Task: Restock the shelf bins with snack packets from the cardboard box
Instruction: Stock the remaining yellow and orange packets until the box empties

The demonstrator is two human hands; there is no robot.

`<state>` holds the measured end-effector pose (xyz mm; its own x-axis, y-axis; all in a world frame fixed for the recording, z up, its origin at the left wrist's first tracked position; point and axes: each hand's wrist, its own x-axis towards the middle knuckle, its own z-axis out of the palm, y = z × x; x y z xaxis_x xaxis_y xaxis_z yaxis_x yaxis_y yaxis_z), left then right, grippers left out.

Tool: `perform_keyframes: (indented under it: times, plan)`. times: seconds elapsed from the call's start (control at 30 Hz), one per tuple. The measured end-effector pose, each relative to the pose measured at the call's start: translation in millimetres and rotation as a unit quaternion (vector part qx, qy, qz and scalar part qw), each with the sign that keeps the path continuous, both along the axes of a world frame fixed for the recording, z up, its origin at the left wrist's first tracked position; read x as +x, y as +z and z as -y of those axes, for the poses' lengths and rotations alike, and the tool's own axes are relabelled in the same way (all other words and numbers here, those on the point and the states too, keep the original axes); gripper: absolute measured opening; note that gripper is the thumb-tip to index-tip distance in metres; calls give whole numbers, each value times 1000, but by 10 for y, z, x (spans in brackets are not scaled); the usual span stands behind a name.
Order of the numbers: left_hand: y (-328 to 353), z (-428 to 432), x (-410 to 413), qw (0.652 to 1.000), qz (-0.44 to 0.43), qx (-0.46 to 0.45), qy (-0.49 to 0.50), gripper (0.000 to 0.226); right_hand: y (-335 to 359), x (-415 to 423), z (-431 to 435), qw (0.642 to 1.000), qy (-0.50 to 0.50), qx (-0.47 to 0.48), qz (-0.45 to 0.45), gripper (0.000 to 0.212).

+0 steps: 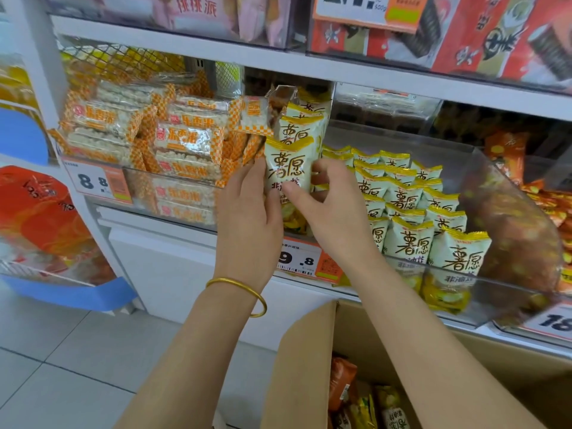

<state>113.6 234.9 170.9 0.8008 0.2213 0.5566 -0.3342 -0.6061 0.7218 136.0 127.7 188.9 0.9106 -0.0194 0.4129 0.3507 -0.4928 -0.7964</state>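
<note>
white packet (291,164) held by left hand (247,215), right hand (335,218)

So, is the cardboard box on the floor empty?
No, orange and yellow packets lie inside the cardboard box.

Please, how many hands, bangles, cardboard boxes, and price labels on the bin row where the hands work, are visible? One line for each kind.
Hands: 2, left hand and right hand, both holding a snack packet
Bangle: 1
Cardboard box: 1
Price labels: 3 (8.8, 9.8, 18)
Total: 7
</note>
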Motion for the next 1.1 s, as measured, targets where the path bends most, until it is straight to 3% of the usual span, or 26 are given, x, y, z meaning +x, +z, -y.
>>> perform_keyframes:
  times: [0.17,0.3,0.43,0.73,1.1]
  plan:
    - [-16,29,-10,1000,3,4,5,50,49,-44,72,999,25,-25,-20,39]
    - [-19,46,-8,1000,15,0,12,48,47,-56,93,1000,14,-7,-8,64]
    - [-31,47,1,1000,21,3,14,47,80,-49,97,998,59,-13,-4,74]
    - [17,59,11,1000,28,7,-8,48,143,18,60,999,45,-21,16,52]
    - [-25,62,-2,1000,26,2,14,43,-21,58,-6,997,20,-78,18,55]
